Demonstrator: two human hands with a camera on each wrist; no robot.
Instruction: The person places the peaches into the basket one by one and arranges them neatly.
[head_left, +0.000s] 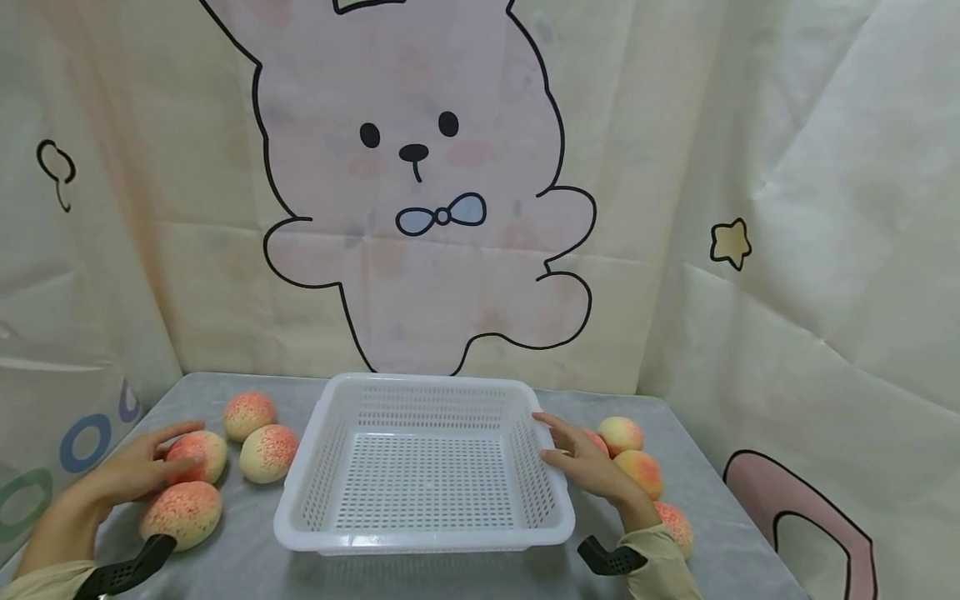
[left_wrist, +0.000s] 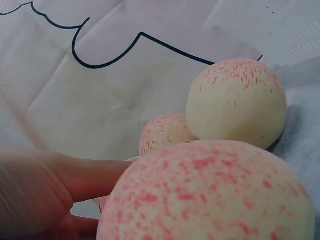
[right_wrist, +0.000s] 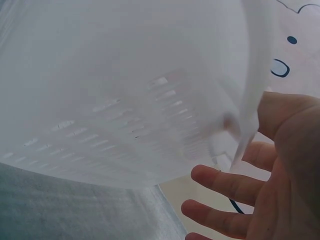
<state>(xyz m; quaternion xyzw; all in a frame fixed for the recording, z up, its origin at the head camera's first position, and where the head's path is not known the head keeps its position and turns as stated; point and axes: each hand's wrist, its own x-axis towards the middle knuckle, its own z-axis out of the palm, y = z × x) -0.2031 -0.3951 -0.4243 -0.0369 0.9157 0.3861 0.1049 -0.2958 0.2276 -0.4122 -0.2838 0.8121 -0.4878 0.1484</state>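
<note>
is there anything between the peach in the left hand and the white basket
Yes: another peach sits between the held peach and the white basket, and the basket's raised left side also bars a straight slide.

I count one rectangular white plastic basket with slotted sides, and two bare hands, a left hand and a right hand. Round cream-and-coral peaches come to four on the left and, though one is mostly hidden behind the right hand, seemingly four on the right, eight altogether. There are two black wrist straps, two khaki sleeves, one grey tablecloth and one pale-yellow star
</note>
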